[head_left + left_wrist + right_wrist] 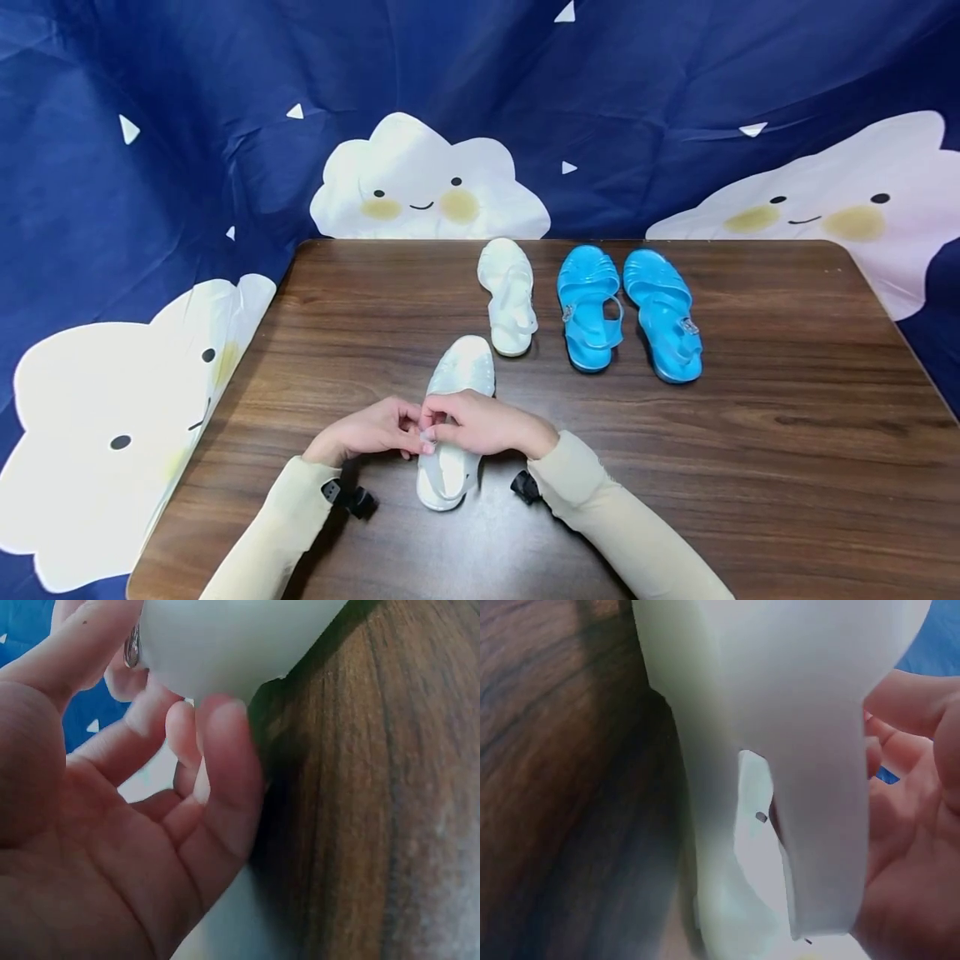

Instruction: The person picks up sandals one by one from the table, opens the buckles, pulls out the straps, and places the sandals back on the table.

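Note:
A white jelly sandal (467,364) lies on the table between the two hands, its toe pointing away. At its left side, my left hand (375,429) pinches the ankle strap by the buckle. The metal buckle (133,646) shows beside the thumb in the left wrist view. My right hand (483,422) reaches across the top of the sandal and pinches the strap at the same spot, fingertips close to the left ones. In the right wrist view the sandal's side and strap (821,825) cover the right fingertips. The strap's exact threading is hidden.
Behind, another white sandal (510,296) lies toe away. To its right are two blue sandals, one (588,287) beside the other (660,308). All rest on a brown wooden table (787,433). A blue curtain (600,75) with clouds hangs behind.

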The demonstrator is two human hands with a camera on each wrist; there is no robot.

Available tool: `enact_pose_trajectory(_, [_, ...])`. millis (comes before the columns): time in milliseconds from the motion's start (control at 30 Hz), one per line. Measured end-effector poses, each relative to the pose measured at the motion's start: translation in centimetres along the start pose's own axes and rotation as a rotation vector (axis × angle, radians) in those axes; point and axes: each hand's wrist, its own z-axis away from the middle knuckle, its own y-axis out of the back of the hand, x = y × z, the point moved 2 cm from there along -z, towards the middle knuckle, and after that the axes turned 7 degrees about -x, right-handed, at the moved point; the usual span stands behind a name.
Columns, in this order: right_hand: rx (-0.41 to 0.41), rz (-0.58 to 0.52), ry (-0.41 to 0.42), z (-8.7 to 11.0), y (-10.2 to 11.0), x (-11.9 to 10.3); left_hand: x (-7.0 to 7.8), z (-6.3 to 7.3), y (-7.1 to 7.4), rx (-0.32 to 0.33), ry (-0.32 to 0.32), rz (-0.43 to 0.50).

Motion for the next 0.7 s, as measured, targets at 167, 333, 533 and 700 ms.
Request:
enact_pose_trajectory(167, [0.030,0.037,0.010,0.2,0.2,-0.4,0.7,-0.3,0.0,0.082,-0.014,-0.026])
enact_pose_trajectory(333, [0.042,0.057,0.013,0.5,0.5,-0.7,1.1,-0.4,0.0,0.131,-0.084,-0.092])
enact_pose_trajectory(533, [0.031,0.120,-0.019,0.9,0.7,-0.9,1.2,-0.2,-0.1,0.118,-0.144,-0.101])
enact_pose_trajectory(700, [0.047,0.193,-0.032,1.0,0.8,-1.0,1.2,-0.2,-0.2,0.102,-0.169,-0.043])
